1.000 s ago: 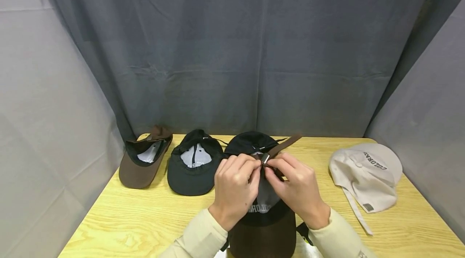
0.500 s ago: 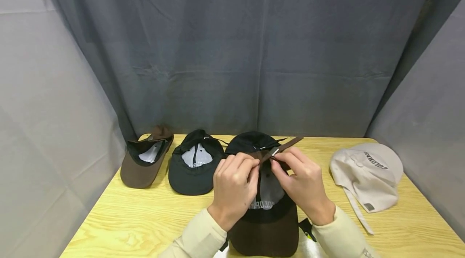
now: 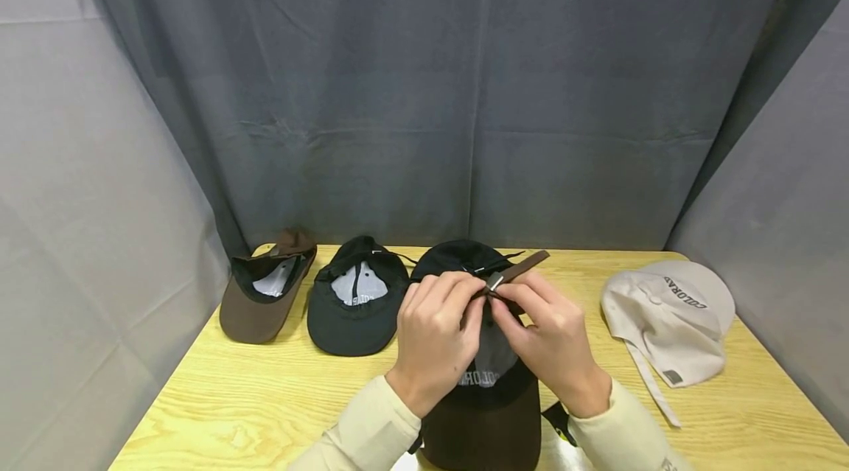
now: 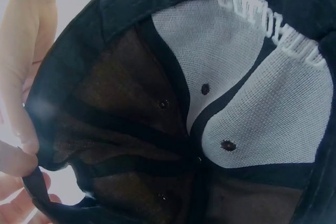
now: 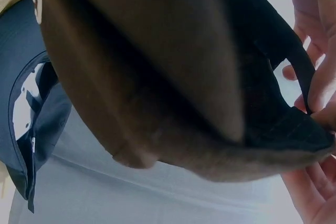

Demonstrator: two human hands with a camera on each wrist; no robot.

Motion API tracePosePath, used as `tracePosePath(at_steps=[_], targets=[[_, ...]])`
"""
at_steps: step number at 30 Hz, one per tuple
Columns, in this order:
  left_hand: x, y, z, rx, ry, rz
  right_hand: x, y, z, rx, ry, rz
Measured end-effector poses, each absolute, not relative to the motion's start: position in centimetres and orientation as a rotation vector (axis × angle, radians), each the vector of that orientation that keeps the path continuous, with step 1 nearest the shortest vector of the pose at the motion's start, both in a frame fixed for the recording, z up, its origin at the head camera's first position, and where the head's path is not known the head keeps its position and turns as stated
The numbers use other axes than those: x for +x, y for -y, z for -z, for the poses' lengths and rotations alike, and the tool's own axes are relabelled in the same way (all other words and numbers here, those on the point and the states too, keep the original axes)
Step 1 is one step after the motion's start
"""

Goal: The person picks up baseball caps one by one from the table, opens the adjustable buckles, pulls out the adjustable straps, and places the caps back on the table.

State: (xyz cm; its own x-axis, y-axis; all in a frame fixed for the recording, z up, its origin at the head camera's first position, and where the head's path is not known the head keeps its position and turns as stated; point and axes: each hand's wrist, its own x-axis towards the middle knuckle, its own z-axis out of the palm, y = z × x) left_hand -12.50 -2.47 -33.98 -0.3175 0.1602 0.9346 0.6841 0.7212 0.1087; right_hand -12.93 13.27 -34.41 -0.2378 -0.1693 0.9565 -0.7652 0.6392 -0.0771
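A dark brown baseball cap (image 3: 480,430) hangs between my hands, brim toward me and its inside facing up. My left hand (image 3: 434,338) pinches the back strap just left of the metal buckle (image 3: 494,281). On the other side, my right hand (image 3: 557,338) pinches the strap right at the buckle. The strap's free end (image 3: 530,263) sticks out up and to the right. The left wrist view looks into the cap's lining (image 4: 236,77), with white mesh panels and reversed lettering. In the right wrist view, the brown crown (image 5: 142,77) fills the middle.
Left on the wooden table (image 3: 219,397) lie another brown cap (image 3: 255,309) and a black cap (image 3: 348,327). A second black cap (image 3: 458,257) lies behind my hands. A beige cap (image 3: 683,331) with a trailing strap lies at the right. Grey curtains (image 3: 371,124) stand behind.
The left fingers drew away from the buckle to the left along the strap, then came back beside it. The buckle and right hand shifted slightly right, then a little back left.
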Motion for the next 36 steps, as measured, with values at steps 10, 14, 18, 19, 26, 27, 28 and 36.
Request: tracePosePath(at_steps=[10, 14, 18, 19, 26, 27, 28, 36], targets=[[-12.38, 2.49, 33.93, -0.662, 1.833, 0.595, -12.65, -13.15, 34.38, 0.755, 1.768, -0.658], [-12.41, 2.57, 33.96, -0.663, 1.83, 0.591, -12.7, -13.17, 34.48, 0.746, 1.777, -0.665], [-12.43, 2.6, 34.04, -0.664, 1.831, 0.594, -12.74, -13.24, 34.58, 0.729, 1.796, -0.675], [-12.44, 2.59, 34.05, -0.664, 1.83, 0.594, -12.75, -13.27, 34.59, 0.727, 1.8, -0.681], [-12.41, 2.67, 34.13, -0.659, 1.835, 0.58, -12.85, -13.3, 34.61, 0.726, 1.808, -0.728], [-12.4, 2.71, 34.16, -0.658, 1.837, 0.577, -12.85, -13.27, 34.64, 0.729, 1.809, -0.738], [-12.41, 2.74, 34.19, -0.656, 1.839, 0.574, -12.85, -13.24, 34.67, 0.73, 1.812, -0.746], [-12.54, 2.91, 34.27, -0.645, 1.842, 0.58, -12.9, -13.26, 34.69, 0.761, 1.817, -0.696]])
